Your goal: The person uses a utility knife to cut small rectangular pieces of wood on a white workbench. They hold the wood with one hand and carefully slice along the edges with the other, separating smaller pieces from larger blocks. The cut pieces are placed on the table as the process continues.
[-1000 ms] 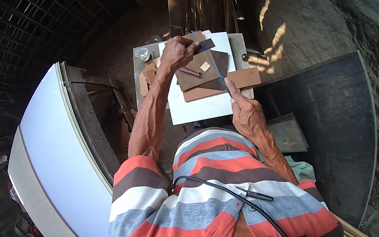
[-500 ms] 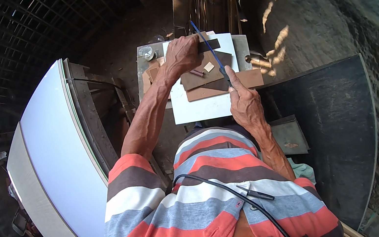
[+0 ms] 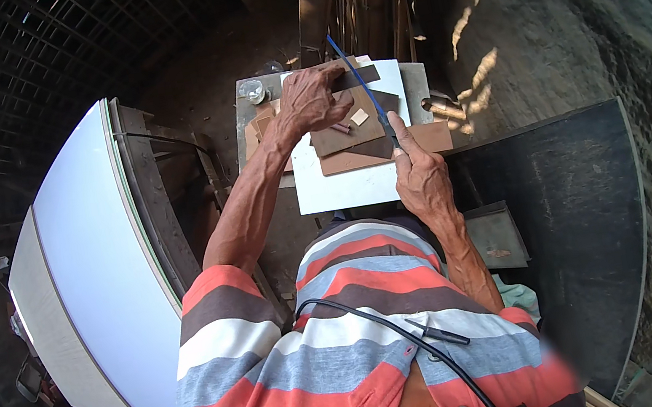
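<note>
My right hand (image 3: 422, 175) is wrapped round the dark grip of a hacksaw blade (image 3: 358, 75), its index finger laid along the grip. The thin blue blade points away and slightly left. It crosses over a short dark strip (image 3: 362, 76) on the stacked boards. My left hand (image 3: 313, 101) is at the strip's left end, thumb spread away from the fingers. Its fingertips reach toward the strip; whether they touch it I cannot tell. Beneath both lie brown board pieces (image 3: 346, 139), with a small pale square (image 3: 360, 117) and a short reddish-brown rod (image 3: 340, 128) on top.
A white panel (image 3: 341, 192) lies under the boards on a small table (image 3: 413, 75). A clear jar (image 3: 252, 91) stands at its far left corner. Large white sheets (image 3: 97, 265) lean at left, a dark sheet (image 3: 576, 223) at right. Long timber pieces (image 3: 371, 0) stand beyond.
The left hand has loosened from the dark strip, its thumb coming away toward me and its fingers opening. The right hand and the blade have hardly moved.
</note>
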`<action>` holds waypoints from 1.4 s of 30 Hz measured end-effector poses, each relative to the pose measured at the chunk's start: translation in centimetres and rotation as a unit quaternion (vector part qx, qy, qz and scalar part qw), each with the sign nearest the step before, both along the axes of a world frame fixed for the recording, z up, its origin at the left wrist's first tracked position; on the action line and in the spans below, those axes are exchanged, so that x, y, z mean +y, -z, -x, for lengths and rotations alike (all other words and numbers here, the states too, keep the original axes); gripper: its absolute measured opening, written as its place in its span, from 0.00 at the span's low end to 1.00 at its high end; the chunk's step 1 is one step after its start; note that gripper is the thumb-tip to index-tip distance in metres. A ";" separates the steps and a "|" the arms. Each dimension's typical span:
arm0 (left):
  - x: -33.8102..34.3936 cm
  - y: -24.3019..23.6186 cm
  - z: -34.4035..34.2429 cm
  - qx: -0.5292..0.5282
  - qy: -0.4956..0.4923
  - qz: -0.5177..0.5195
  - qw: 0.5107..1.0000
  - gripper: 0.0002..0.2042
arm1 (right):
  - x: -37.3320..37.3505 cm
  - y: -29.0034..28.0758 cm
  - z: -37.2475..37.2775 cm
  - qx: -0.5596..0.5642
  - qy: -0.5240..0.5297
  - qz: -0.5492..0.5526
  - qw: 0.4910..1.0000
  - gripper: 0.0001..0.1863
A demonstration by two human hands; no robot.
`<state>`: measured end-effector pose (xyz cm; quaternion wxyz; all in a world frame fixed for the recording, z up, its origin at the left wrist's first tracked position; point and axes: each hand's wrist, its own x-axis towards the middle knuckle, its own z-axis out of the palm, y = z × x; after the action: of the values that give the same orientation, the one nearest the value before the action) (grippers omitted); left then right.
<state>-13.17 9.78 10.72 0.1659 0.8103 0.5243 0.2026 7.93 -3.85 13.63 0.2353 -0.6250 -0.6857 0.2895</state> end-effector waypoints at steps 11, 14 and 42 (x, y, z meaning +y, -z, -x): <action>0.0 2.1 -1.0 -0.114 -0.145 0.048 0.982 0.16 | -0.3 0.9 0.3 0.012 -0.007 -0.034 0.999 0.32; -0.1 2.2 -1.5 -0.111 -0.155 0.038 0.981 0.15 | -0.4 0.7 0.3 0.016 -0.002 -0.041 0.999 0.31; -0.6 0.9 -1.4 -0.053 -0.082 0.023 0.995 0.16 | 0.3 1.1 0.1 -0.008 -0.002 -0.057 0.998 0.33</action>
<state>-11.77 9.14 9.82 0.1949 0.7484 0.5844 0.2457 7.84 -3.60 12.55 0.2644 -0.6119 -0.7038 0.2456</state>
